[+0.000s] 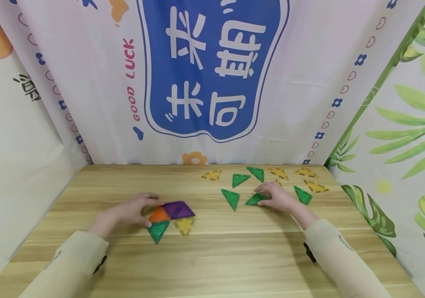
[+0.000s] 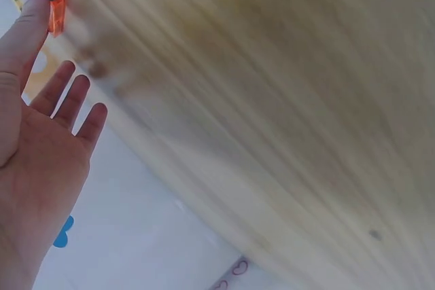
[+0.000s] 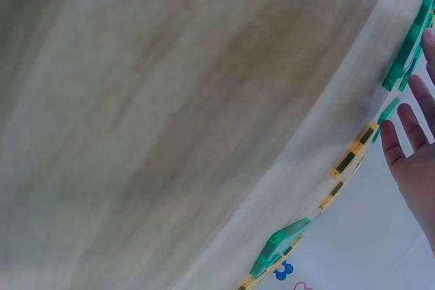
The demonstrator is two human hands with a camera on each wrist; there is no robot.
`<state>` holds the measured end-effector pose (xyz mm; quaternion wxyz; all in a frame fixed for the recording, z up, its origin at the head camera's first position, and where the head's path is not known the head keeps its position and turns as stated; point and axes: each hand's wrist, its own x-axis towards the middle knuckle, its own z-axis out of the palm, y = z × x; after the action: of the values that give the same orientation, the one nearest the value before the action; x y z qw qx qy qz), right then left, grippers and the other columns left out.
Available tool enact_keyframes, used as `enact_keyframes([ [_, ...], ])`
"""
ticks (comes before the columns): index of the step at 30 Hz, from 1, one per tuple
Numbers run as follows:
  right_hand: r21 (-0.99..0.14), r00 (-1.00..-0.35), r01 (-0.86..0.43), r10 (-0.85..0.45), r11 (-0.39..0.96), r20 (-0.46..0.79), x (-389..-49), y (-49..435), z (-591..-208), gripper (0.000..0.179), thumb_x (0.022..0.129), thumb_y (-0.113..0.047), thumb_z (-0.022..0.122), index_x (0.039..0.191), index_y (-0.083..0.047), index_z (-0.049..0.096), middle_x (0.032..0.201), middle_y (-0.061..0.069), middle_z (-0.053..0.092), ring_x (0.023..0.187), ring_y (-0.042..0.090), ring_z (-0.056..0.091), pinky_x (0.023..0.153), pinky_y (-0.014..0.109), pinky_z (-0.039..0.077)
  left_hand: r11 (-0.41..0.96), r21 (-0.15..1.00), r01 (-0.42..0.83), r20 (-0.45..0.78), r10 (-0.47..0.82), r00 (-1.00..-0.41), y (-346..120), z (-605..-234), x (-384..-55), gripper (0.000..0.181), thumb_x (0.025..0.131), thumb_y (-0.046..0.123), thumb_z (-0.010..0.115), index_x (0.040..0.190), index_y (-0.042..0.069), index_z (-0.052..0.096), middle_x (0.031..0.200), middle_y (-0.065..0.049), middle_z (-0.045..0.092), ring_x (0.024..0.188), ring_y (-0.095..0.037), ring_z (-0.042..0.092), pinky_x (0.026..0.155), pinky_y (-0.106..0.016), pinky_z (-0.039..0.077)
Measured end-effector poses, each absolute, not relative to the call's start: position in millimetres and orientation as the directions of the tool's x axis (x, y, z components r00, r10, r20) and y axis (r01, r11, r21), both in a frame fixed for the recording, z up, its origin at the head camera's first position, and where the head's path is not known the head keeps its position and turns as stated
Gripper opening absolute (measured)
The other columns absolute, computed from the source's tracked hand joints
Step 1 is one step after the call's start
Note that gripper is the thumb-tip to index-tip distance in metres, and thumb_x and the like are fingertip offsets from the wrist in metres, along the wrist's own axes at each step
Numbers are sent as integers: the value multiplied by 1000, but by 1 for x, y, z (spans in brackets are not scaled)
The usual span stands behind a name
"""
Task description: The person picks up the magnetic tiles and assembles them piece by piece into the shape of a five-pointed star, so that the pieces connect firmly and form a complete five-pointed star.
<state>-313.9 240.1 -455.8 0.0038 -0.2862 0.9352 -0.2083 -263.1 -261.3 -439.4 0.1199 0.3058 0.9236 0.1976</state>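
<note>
My left hand (image 1: 132, 211) rests beside a flat group of joined triangular tiles, its thumb at the corner where an orange tile (image 1: 159, 215) meets a green triangle tile (image 1: 158, 231). Its index finger reaches the orange tile's upper end; in the left wrist view the other fingers stretch out straight. Purple tiles (image 1: 178, 210) adjoin the orange one, with a yellow triangle tile (image 1: 185, 226) below them. My right hand (image 1: 278, 198) is over a green triangle tile (image 1: 253, 200), thumb at its edge and index finger just above. The right wrist view shows spread fingers; the thumb's contact is unclear there.
Around the right hand lie more green tiles (image 1: 231, 199) and yellow tiles (image 1: 315, 186), several of each, toward the back right of the wooden table (image 1: 212, 265). A printed cloth (image 1: 97, 82) hangs behind the table's back edge.
</note>
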Motion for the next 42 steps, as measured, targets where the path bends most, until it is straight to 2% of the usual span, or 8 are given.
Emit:
enact_keyframes([
  [5, -372, -829, -543, -551, 753, 94, -316, 241, -456, 39, 84, -23, 72, 119, -8, 64, 121, 10, 62, 112, 31, 51, 99, 51, 38, 737, 417, 532, -107, 621, -776, -270, -436, -265, 68, 76, 28, 77, 135, 5, 52, 142, -29, 36, 129, -53, 29, 100, -66, 28],
  [8, -350, -818, -561, -568, 750, 94, -315, 240, -454, 38, 84, -23, 72, 118, -6, 65, 120, 11, 63, 112, 32, 52, 100, 52, 36, 748, 404, 526, -120, 613, -781, -276, -435, -266, 68, 75, 23, 78, 135, 4, 52, 142, -29, 36, 128, -53, 30, 100, -66, 29],
  [13, -338, -821, -556, -566, 759, 79, -313, 238, -453, 38, 85, -23, 71, 118, -6, 65, 121, 12, 61, 113, 32, 52, 100, 51, 37, 768, 386, 511, -150, 599, -786, -280, -431, -270, 67, 73, 17, 80, 133, 5, 53, 140, -27, 39, 127, -51, 33, 101, -65, 30],
  [17, -325, -828, -546, -557, 772, 69, -312, 238, -453, 37, 86, -24, 70, 119, -6, 65, 123, 13, 60, 117, 34, 50, 102, 52, 36, 775, 384, 502, -153, 589, -793, -272, -424, -276, 66, 73, 18, 80, 132, 5, 54, 138, -26, 42, 127, -50, 34, 102, -65, 29],
  [24, -291, -834, -540, -549, 790, 57, -310, 237, -452, 38, 87, -24, 69, 120, -6, 64, 124, 14, 59, 118, 35, 50, 102, 52, 36, 783, 398, 478, -122, 562, -818, -237, -415, -295, 67, 78, 21, 78, 137, 8, 49, 142, -18, 42, 131, -42, 34, 106, -60, 28],
  [27, -290, -834, -539, -550, 791, 50, -311, 236, -452, 39, 87, -24, 68, 121, -6, 64, 125, 15, 59, 119, 35, 50, 102, 52, 37, 773, 432, 465, -103, 554, -826, -218, -413, -304, 72, 76, 20, 79, 139, 8, 46, 145, -16, 40, 134, -40, 32, 109, -57, 25],
  [36, -294, -838, -530, -545, 796, 37, -313, 235, -453, 39, 87, -25, 68, 121, -5, 63, 126, 16, 58, 120, 35, 50, 103, 51, 37, 762, 386, 520, -31, 574, -818, -168, -424, -333, 86, 72, 33, 82, 144, 13, 39, 148, -11, 39, 137, -34, 31, 112, -52, 23],
  [42, -293, -843, -523, -537, 800, 38, -313, 235, -453, 39, 87, -24, 68, 121, -6, 64, 125, 15, 58, 120, 35, 49, 103, 51, 37, 728, 371, 576, 13, 616, -787, -140, -441, -348, 92, 71, 36, 82, 144, 3, 37, 148, -18, 36, 137, -36, 31, 113, -50, 21],
])
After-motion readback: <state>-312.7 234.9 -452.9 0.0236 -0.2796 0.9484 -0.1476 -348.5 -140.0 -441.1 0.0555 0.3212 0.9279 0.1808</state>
